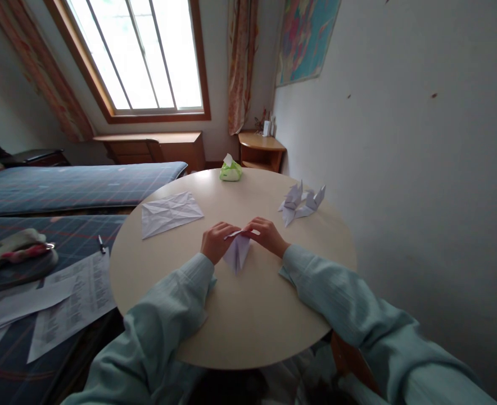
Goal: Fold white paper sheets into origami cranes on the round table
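Between my two hands is a folded sheet of white paper (pixel 237 256), its pointed end hanging toward me over the round table (pixel 248 332). My left hand (pixel 220 238) pinches the paper's upper left edge, fingers closed. On the upper right edge, my right hand (pixel 267 233) grips it the same way, thumb and fingers pressed together. The fingertips of both hands almost meet at the top of the fold. Parts of the paper are hidden behind the fingers.
A creased white sheet (pixel 172 212) lies at the table's left. Folded paper figures (pixel 301 202) stand at the right, and a green tissue pack (pixel 230 170) sits at the far edge. Left of the table, a bed (pixel 75 225) holds printed papers (pixel 77 295), a pen (pixel 102 244) and a bag.
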### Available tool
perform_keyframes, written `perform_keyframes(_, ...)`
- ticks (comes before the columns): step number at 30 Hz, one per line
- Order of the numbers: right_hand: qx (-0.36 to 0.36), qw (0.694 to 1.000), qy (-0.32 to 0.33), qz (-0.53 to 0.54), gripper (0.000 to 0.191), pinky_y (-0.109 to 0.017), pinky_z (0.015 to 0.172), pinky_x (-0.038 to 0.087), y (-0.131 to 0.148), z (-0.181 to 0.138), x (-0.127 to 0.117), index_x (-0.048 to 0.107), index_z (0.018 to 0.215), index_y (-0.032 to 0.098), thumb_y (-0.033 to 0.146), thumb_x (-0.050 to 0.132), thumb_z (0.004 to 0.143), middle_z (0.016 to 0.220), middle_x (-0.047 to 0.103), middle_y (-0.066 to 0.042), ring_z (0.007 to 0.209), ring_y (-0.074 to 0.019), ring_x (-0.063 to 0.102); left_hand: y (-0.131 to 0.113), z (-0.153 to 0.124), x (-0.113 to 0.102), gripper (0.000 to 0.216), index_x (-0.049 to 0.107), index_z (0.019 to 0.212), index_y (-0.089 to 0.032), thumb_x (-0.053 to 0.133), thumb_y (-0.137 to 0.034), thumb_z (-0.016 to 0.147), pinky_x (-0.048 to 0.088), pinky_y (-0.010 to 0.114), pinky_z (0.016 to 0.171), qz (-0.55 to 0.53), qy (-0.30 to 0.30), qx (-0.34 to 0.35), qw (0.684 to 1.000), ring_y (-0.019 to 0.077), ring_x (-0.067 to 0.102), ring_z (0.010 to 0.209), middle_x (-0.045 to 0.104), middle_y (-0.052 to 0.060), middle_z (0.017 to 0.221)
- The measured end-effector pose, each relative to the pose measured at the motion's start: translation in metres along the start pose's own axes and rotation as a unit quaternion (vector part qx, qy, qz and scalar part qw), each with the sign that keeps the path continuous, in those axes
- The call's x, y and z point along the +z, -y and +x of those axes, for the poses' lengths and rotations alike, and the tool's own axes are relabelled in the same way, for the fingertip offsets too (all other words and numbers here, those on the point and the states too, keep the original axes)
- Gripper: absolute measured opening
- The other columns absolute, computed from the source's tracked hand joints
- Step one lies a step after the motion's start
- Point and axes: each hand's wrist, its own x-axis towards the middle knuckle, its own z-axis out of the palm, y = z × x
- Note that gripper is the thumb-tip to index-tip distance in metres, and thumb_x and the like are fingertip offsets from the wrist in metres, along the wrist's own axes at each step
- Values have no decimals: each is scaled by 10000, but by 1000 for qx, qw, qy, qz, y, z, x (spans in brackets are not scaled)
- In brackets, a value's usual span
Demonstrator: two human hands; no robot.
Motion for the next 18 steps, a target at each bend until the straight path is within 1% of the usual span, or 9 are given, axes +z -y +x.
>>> perform_keyframes(3,11,1000,-6,-4,227,-230,607,406,-3,-1,2,607,687,174,372,521,758,672,590,-30,643,-117,514,1,0,0,136,651,769,-205,530,-267,766,451,214,616,0,-5,-5,1000,115,573,674,663,15,713)
perform_keyframes(6,19,1000,-2,-21,221,-224,593,400,-7,-4,3,613,661,172,351,528,760,655,589,-28,627,-113,519,4,-2,3,137,652,780,-212,523,-254,771,460,218,639,-10,10,-6,1000,115,579,695,669,13,737)
perform_keyframes(10,11,998,47,-32,142,-219,616,409,-12,-6,3,636,728,181,264,530,774,716,618,-33,673,-112,547,12,-6,8,161,652,830,-224,520,-169,757,475,228,669,-2,52,-21,998,125,592,750,671,12,791)
perform_keyframes(12,11,996,69,-47,108,-216,628,414,-13,-7,3,639,766,186,216,535,770,745,625,-35,705,-114,553,15,-9,11,218,652,851,-230,521,-110,725,485,230,671,12,80,-33,996,129,600,760,668,15,825)
perform_keyframes(14,15,993,85,-77,101,-216,626,415,-13,-8,3,638,763,183,178,537,764,745,625,-37,715,-118,553,18,-11,14,288,648,875,-233,515,-63,686,492,239,700,16,121,-29,992,135,605,788,663,18,871)
perform_keyframes(18,0,983,130,-126,132,-225,626,430,-9,-10,1,638,786,177,174,506,785,752,636,-46,724,-127,563,23,-16,19,393,602,1000,-223,490,-51,664,463,280,831,13,202,3,979,155,571,946,627,25,1014)
